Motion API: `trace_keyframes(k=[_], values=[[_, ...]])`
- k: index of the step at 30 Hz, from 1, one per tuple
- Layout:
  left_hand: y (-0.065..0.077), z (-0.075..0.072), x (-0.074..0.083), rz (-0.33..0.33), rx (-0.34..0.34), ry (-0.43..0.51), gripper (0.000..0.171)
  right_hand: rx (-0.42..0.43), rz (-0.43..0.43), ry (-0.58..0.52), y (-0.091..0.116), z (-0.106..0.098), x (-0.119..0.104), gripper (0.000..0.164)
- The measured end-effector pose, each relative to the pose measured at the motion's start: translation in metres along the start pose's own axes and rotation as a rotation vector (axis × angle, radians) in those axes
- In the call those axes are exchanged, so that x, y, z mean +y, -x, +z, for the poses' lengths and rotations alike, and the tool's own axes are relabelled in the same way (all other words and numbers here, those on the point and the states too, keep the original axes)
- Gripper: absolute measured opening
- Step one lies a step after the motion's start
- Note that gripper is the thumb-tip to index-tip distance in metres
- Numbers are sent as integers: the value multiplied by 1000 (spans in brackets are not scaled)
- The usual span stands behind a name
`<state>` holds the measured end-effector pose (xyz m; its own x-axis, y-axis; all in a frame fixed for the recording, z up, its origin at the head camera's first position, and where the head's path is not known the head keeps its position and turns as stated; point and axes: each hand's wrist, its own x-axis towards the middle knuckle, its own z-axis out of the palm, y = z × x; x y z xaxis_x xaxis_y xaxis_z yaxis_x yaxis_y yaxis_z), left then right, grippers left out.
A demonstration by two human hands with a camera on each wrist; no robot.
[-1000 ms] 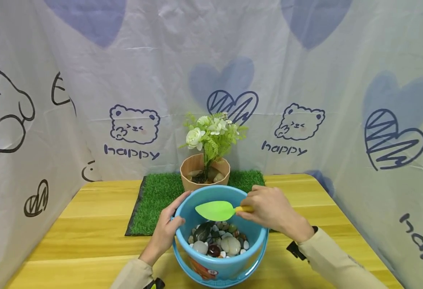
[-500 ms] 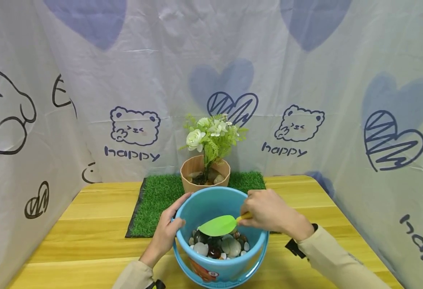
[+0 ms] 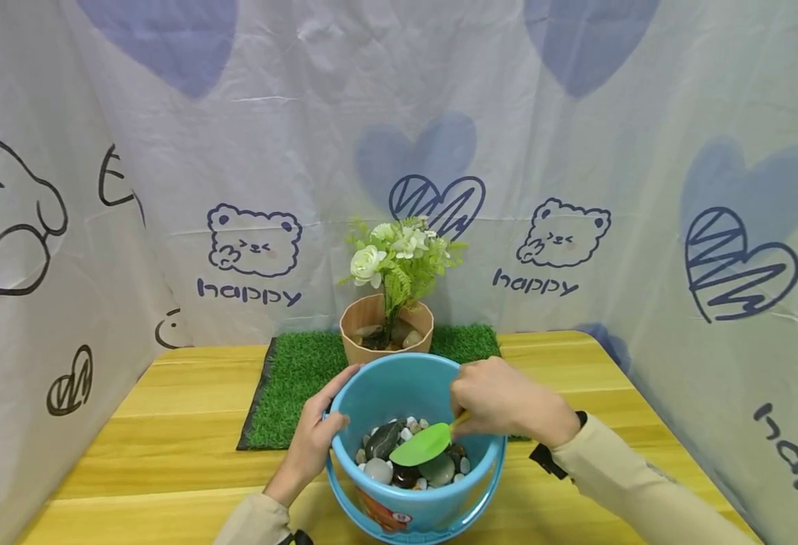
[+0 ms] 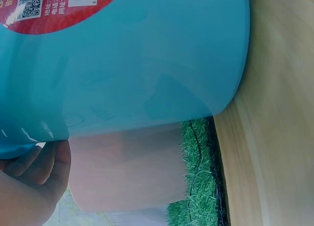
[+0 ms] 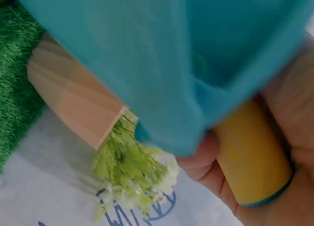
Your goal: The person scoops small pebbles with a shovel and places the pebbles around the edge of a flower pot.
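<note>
A blue bucket (image 3: 406,386) stands on the table, with several stones (image 3: 378,471) in its bottom, grey, white and dark. My left hand (image 3: 312,439) grips its left rim, thumb over the edge and fingers along the outside; the left wrist view shows these fingers (image 4: 58,164) against the outer wall. Above the right side of the rim, my right hand (image 3: 508,401) holds a trowel by its yellow handle (image 5: 255,157). The trowel's green blade (image 3: 422,445) points down and left, low over the stones. Whether it touches them I cannot tell.
Behind the bucket, a peach flowerpot (image 3: 387,350) with white flowers (image 3: 368,265) stands on a green turf mat (image 3: 297,393). The bucket's handle (image 3: 490,492) hangs down at the front. A printed cloth (image 3: 331,151) encloses the wooden table (image 3: 167,424) at back and sides.
The trowel blade has moved down into the bucket and slightly right, tilting more steeply, and now covers part of the stones. My left hand has stayed on the rim.
</note>
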<state>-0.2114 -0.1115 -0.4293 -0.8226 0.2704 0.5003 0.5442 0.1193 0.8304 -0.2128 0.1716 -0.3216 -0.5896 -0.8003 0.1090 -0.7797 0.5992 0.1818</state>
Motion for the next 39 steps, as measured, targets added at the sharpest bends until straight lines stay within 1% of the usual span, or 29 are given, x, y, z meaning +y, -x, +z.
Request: trace_keyframes(k=[1,5,8,13,17,20,27,34,39], values=[[0,0,0,3,0,-1,70,3,-3,7,-1,1,0,20],[-3,1,0,20,-1,5,70,29,-2,25,-3,5,2,32],[-4,1,0,28,8,8,70,54,-19,45,-3,6,4,35],[-4,1,0,29,12,1,70,73,-42,56,-2,9,7,25],[-3,2,0,32,13,3,70,99,-54,60,-4,12,11,21],[-2,2,-1,41,19,-1,69,105,-58,66,-7,14,14,21],[-1,2,-2,43,29,0,69,82,-73,57,-14,15,16,21],[0,2,-1,50,33,-2,69,86,-85,26,-17,15,16,20],[1,3,-1,48,34,9,69,83,-100,-8,-22,18,13,20]])
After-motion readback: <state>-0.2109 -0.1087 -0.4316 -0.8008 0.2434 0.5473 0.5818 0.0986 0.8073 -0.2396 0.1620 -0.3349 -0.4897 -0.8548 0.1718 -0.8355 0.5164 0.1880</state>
